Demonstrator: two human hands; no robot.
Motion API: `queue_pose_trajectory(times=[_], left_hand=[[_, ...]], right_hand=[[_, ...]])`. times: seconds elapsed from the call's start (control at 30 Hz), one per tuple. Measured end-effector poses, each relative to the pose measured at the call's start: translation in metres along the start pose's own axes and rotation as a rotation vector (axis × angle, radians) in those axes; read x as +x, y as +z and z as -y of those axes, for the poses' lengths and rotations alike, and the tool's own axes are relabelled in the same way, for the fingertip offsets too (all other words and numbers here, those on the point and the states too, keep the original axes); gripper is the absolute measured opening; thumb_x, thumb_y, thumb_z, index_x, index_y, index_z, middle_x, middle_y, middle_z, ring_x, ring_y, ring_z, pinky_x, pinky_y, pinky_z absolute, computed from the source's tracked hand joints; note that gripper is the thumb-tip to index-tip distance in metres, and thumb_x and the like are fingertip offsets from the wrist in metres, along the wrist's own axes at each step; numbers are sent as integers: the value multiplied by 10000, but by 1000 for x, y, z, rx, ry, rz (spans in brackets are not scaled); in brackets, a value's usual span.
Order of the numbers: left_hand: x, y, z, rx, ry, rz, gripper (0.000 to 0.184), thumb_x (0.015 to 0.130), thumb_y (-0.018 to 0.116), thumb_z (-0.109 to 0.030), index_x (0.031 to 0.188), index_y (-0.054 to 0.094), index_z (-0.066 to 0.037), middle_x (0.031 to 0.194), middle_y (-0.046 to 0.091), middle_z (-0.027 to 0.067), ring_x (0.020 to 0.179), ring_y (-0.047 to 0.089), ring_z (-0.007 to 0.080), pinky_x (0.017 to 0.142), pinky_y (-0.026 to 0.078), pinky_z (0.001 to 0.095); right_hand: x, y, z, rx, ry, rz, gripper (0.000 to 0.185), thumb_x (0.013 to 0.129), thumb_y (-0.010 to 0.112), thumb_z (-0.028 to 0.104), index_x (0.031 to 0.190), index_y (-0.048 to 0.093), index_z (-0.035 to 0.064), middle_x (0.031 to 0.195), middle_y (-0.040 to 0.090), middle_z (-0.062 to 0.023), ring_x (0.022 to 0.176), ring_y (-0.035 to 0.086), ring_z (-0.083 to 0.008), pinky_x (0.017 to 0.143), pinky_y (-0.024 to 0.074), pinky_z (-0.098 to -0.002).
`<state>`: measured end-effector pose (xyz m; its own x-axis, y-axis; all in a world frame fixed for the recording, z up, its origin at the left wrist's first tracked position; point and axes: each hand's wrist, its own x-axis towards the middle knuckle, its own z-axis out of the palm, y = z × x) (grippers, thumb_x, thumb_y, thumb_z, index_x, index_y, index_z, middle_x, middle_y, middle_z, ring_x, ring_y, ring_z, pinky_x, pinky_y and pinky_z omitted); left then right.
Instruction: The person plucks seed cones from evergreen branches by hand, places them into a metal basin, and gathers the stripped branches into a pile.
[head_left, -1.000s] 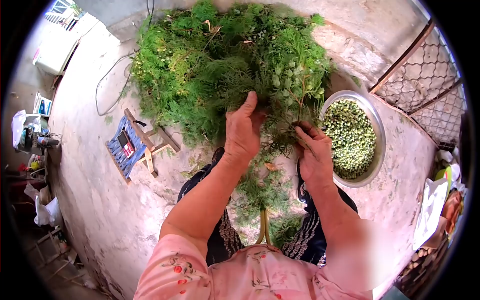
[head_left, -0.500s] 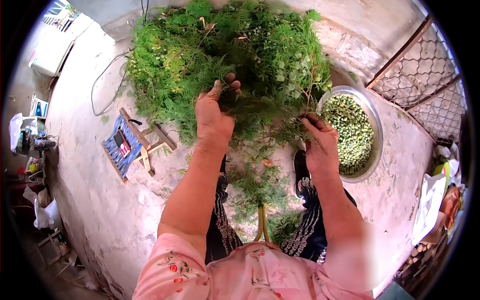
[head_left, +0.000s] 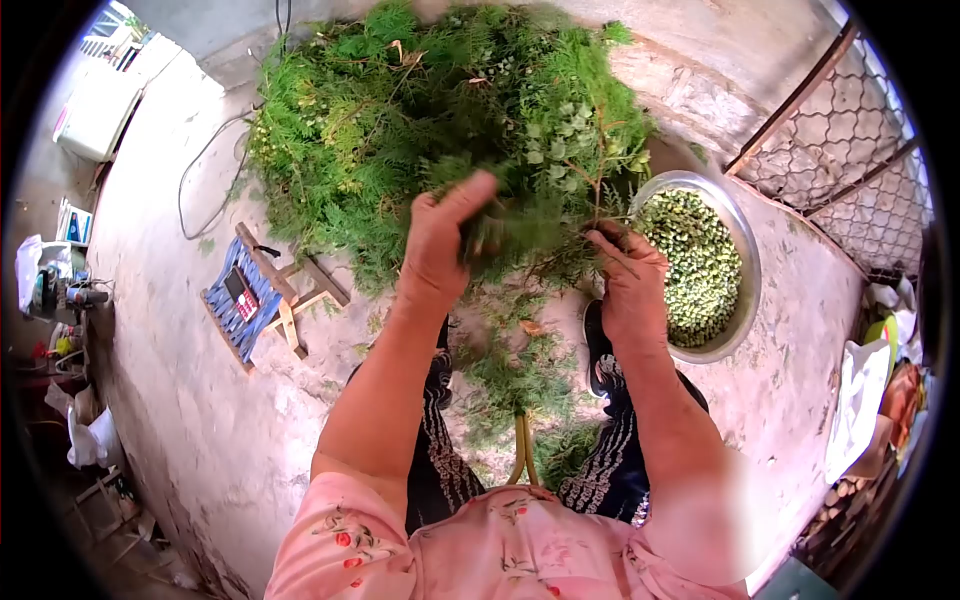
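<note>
Our right hand (head_left: pixel 636 290) pinches a sprig (head_left: pixel 599 190); apart, our left hand (head_left: pixel 434 250) blurs, grip unclear. Working it likely needs steady pinching.

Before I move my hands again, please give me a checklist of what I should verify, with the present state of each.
1. Right hand grips the twig: ok, the fingers pinch it.
2. Left hand grips a sprig: cannot tell, blurred at the fingers.
3. Metal bowl beside the right hand: ok.
4. Green pieces within the bowl's rim: ok.
5. Floor between the feet free of loose greenery: not ok.
6. Stool apart from both hands: ok.
</note>
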<state>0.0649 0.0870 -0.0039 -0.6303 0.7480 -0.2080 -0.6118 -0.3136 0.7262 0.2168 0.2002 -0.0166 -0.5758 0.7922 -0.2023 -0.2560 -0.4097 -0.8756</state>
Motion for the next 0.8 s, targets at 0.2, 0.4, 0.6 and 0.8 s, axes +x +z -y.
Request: queue_pose_trajectory(times=[0.2, 0.4, 0.6, 0.8], left_hand=[[-13, 25, 37, 221, -53, 39, 181, 762, 622, -64, 931, 603, -3, 813, 616, 21, 677, 545, 94, 622, 450, 217], [-7, 31, 45, 41, -153, -74, 170, 738, 675, -136, 857, 598, -43, 796, 600, 13, 696, 552, 116, 627, 451, 252], [-2, 34, 48, -1, -124, -69, 182, 712, 689, -98, 864, 604, -45, 812, 606, 18, 709, 563, 129, 652, 458, 258], [-1, 32, 39, 51, -89, -131, 197, 685, 706, -58, 858, 613, -41, 833, 612, 19, 737, 557, 118, 685, 448, 254]], right_hand=[[-2, 6, -13, -75, -71, 90, 159, 750, 599, -37, 907, 612, -55, 804, 603, -37, 700, 542, -87, 628, 439, -200], [-4, 14, -19, -316, -219, 181, 106, 723, 587, -39, 824, 615, -47, 730, 570, -27, 641, 488, -84, 595, 394, -217], [1, 15, -18, -360, -275, 263, 30, 735, 568, -32, 761, 583, -34, 660, 532, -26, 611, 449, -95, 577, 369, -226], [8, 8, 15, -224, 10, -48, 91, 800, 588, 81, 850, 622, 13, 674, 532, 23, 616, 429, -52, 569, 368, -210]])
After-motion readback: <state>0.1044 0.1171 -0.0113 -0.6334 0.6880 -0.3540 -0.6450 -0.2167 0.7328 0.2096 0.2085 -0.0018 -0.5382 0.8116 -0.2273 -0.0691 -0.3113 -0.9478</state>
